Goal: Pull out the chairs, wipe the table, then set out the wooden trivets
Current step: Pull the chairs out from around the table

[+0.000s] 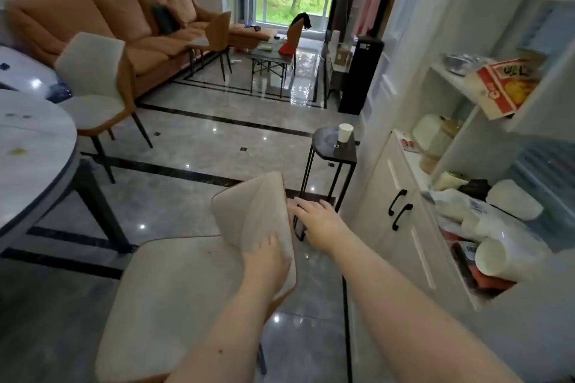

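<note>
Two hands are on the near chair (174, 298), which stands well clear of the round table (37, 146) at the left, its seat facing the person and its backrest turned toward the white cabinet (401, 211). The left hand (267, 258) lies on the padded face of the backrest with its fingers wrapped over the edge, gripping it; the right hand (317, 221) rests on the back's outer side near the top, fingers spread and fairly straight, pressing rather than clutching. A second chair (96, 87) sits pulled away from the table's far side. By the look of it the chair has a soft cushioned shell on thin dark metal legs, so I'd judge it moderately light but top-heavy when tipped; the firm upper rim of the backrest is the sensible place to hold, since the upholstery gives under the fingers. On glossy tile the legs should slide readily. A small black side table (334, 149) with a paper cup (345, 132) stands close behind.
</note>
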Tool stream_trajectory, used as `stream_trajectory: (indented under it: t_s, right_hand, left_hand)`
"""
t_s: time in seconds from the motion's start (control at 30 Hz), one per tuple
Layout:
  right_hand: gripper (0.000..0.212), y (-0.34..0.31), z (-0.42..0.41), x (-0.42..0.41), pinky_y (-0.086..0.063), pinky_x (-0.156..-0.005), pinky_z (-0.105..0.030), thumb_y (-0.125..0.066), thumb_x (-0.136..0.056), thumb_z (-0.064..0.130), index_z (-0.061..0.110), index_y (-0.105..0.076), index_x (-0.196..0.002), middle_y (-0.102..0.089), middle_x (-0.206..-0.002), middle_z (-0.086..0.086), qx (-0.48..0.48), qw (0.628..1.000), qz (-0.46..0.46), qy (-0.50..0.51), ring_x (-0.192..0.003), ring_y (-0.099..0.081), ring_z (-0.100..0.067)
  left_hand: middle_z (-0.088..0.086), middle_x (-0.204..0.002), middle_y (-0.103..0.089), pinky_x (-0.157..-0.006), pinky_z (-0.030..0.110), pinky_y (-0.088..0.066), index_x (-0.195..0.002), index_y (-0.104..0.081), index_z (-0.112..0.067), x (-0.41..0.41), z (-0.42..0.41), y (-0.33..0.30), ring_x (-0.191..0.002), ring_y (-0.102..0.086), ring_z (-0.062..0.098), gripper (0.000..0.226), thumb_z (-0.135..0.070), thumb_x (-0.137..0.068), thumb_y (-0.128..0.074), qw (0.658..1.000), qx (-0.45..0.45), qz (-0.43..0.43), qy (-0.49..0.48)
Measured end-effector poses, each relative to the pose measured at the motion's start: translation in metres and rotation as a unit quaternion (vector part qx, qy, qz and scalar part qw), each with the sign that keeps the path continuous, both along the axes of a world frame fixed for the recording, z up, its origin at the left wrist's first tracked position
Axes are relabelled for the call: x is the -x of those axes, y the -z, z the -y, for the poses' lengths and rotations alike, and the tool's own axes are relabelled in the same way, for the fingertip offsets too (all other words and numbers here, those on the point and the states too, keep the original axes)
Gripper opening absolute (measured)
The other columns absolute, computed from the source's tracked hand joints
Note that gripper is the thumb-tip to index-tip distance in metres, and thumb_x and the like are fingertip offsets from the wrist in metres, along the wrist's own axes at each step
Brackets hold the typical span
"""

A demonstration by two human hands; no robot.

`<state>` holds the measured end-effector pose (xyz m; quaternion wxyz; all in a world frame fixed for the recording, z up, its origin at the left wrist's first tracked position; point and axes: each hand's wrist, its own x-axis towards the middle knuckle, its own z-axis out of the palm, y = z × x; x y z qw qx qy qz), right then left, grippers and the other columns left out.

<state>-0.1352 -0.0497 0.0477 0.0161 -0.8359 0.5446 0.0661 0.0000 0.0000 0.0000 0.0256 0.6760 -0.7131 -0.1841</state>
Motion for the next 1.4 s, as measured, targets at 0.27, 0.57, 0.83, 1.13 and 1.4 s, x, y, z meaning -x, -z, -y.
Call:
stream_trajectory:
  t_s: [0.27, 0.57, 0.83, 1.13, 1.4]
  right_hand:
    - [0.078, 0.04, 0.062, 0.012, -0.011, -0.119, -0.04, -0.05, -0.086, -0.006, 0.023, -0.017, -0.151, -0.017, -0.158, -0.002, -0.036, 0.995, -0.045, -0.08, -0.141, -0.024, -0.025]
    - [0.06, 0.066, 0.098, 0.003, -0.025, -0.112, -0.037, -0.05, -0.094, 0.01, 0.019, -0.026, -0.149, -0.022, -0.154, -0.009, -0.087, 0.983, -0.041, -0.154, -0.137, -0.028, -0.03]
    - [0.054, 0.066, 0.1, -0.023, -0.013, -0.119, -0.043, -0.044, -0.099, 0.011, 0.021, -0.022, -0.147, 0.003, -0.158, -0.011, -0.136, 0.974, -0.122, -0.135, -0.144, 0.005, -0.042]
    - [0.051, 0.072, 0.061, -0.085, -0.009, -0.117, -0.055, -0.037, -0.096, 0.003, 0.019, -0.028, -0.144, -0.006, -0.157, -0.012, -0.11, 0.97, -0.14, -0.167, -0.138, 0.002, -0.057]
    - [0.053, 0.076, 0.024, -0.134, -0.01, -0.115, -0.059, -0.037, -0.095, 0.002, 0.017, -0.029, -0.145, -0.015, -0.154, -0.017, -0.085, 0.969, -0.133, -0.189, -0.134, -0.001, -0.063]
  left_hand:
    - [0.016, -0.155, -0.018, -0.112, 0.034, -0.023, -0.149, -0.002, 0.003, 0.031, 0.044, 0.025, -0.141, -0.026, 0.028, 0.081, -0.043, -0.097, -0.043, 0.991, -0.119, -0.038, -0.038]
    - [0.017, -0.143, -0.039, -0.103, 0.035, -0.038, -0.148, -0.007, 0.001, 0.042, 0.06, 0.039, -0.129, -0.043, 0.029, 0.089, -0.037, -0.087, -0.06, 0.959, -0.223, -0.072, -0.161]
    - [0.014, -0.138, -0.044, -0.098, 0.034, -0.041, -0.145, -0.018, -0.005, 0.026, 0.048, 0.04, -0.125, -0.046, 0.03, 0.079, -0.034, -0.085, -0.062, 0.957, -0.218, -0.103, -0.16]
    - [0.01, -0.135, -0.049, -0.097, 0.035, -0.043, -0.139, -0.032, -0.015, -0.048, 0.003, 0.037, -0.121, -0.05, 0.028, 0.068, -0.035, -0.082, -0.064, 0.956, -0.198, -0.116, -0.183]
    - [0.007, -0.133, -0.05, -0.101, 0.038, -0.042, -0.137, -0.038, -0.016, -0.108, -0.038, 0.029, -0.12, -0.051, 0.025, 0.062, -0.033, -0.083, -0.062, 0.946, -0.22, -0.119, -0.209]
